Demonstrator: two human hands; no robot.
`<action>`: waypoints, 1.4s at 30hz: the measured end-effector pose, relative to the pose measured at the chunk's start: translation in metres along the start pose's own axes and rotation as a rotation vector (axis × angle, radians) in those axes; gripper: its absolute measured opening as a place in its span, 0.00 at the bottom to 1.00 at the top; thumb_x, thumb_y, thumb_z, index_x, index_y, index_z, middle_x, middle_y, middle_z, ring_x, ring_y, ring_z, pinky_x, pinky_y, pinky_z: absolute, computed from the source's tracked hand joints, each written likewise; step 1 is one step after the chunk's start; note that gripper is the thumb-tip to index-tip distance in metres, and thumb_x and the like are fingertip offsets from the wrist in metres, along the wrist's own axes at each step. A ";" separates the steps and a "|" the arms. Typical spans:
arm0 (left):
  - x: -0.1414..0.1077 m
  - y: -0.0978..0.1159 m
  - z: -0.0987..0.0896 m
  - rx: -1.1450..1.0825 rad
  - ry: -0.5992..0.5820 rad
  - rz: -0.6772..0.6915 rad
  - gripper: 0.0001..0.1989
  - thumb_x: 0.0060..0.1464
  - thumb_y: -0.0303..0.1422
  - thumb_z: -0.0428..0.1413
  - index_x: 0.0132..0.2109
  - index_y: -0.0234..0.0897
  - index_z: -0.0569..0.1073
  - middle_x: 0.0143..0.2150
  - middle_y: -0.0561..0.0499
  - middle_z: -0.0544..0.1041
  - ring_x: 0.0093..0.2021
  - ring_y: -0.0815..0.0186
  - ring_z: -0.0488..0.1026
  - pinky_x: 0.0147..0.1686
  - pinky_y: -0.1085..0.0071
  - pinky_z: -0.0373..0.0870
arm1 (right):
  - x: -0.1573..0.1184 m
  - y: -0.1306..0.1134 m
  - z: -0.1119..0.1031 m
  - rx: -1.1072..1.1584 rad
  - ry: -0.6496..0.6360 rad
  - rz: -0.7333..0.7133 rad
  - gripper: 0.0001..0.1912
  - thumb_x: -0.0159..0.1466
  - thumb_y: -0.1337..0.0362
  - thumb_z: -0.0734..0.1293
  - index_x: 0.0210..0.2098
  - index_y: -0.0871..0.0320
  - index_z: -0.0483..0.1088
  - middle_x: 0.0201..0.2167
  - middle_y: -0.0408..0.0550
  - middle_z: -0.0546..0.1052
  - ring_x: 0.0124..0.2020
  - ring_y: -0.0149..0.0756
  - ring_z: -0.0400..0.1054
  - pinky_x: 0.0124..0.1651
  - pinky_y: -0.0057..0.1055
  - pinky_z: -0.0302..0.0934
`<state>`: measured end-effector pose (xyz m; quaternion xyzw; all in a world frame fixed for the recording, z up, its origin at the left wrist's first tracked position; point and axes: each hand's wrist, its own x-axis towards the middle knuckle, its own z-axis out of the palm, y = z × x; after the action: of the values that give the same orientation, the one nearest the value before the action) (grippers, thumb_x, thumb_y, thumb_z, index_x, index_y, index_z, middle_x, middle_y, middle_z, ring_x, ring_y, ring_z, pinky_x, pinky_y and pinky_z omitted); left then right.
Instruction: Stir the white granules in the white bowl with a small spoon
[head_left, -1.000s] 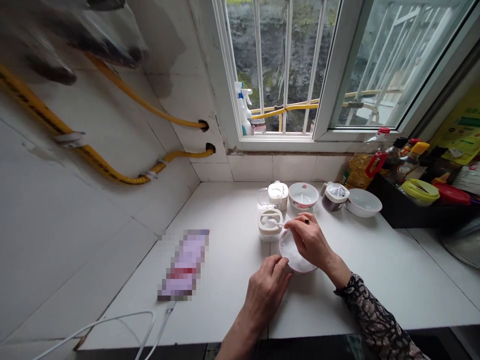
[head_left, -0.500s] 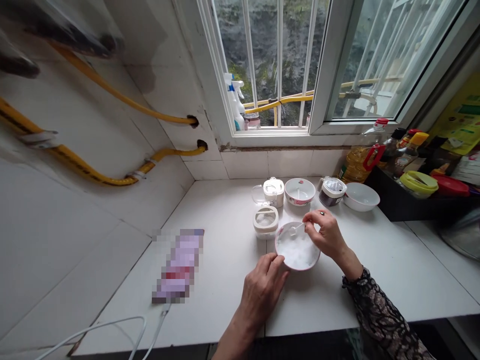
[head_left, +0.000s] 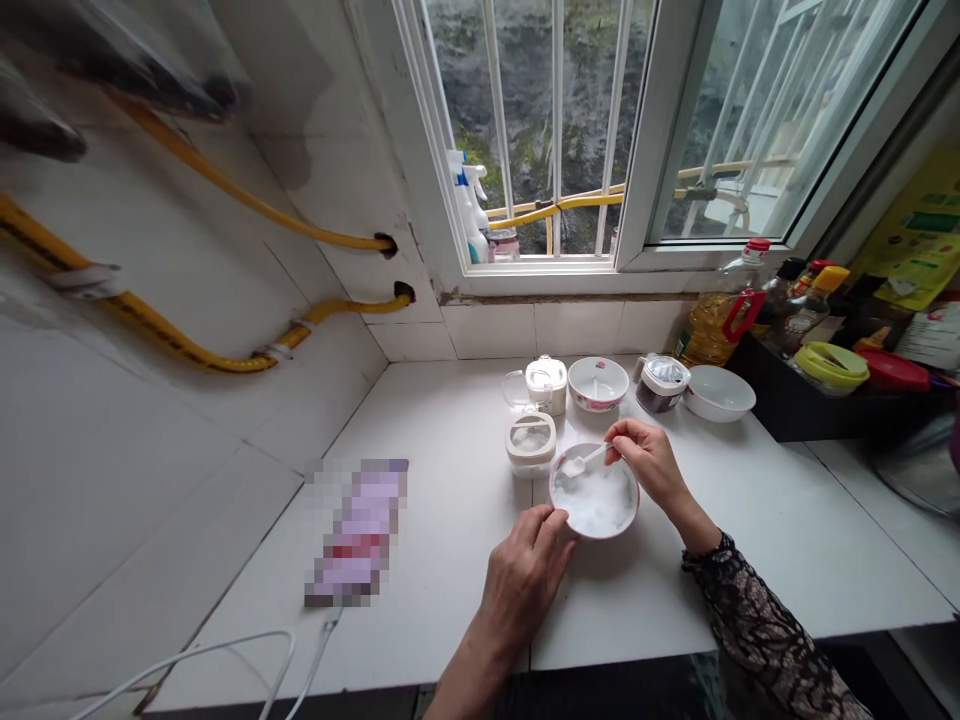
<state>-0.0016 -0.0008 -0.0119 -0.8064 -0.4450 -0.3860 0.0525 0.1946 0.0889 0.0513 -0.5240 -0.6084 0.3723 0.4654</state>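
A pink-rimmed bowl [head_left: 634, 508] full of white granules stands on the white counter. My left hand [head_left: 529, 565] grips its near left rim with thumb and fingers. Between the thumb and fingers of my right hand [head_left: 646, 458] is the handle of a small white spoon [head_left: 576, 466]. The spoon's head is over the left back part of the bowl with some white granules in it. Just behind the bowl on the left is a clear jar [head_left: 531, 462] with a pale lid frame and white contents.
Behind stand another pale-lidded jar [head_left: 547, 378], a flowered bowl [head_left: 598, 402] with a white spoon, a dark-filled jar [head_left: 661, 384] and a white bowl [head_left: 720, 396]. An oil bottle [head_left: 711, 325] is at the back right. A cabled, blurred purple object [head_left: 364, 530] lies left.
My right hand has turned, and the spoon now lies flatter, its head shifted left and carrying white granules. My left hand stays on the bowl's rim.
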 end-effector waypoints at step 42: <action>0.004 0.001 0.002 -0.013 0.067 0.023 0.09 0.65 0.27 0.45 0.49 0.37 0.66 0.39 0.47 0.74 0.37 0.64 0.76 0.30 0.74 0.74 | -0.002 -0.009 0.026 0.066 0.070 -0.282 0.07 0.65 0.59 0.62 0.37 0.55 0.68 0.30 0.48 0.79 0.35 0.41 0.73 0.45 0.39 0.64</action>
<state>0.0018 0.0023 -0.0104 -0.7985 -0.4311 -0.4149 0.0667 0.1667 0.0863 0.0520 -0.4305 -0.6468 0.3047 0.5509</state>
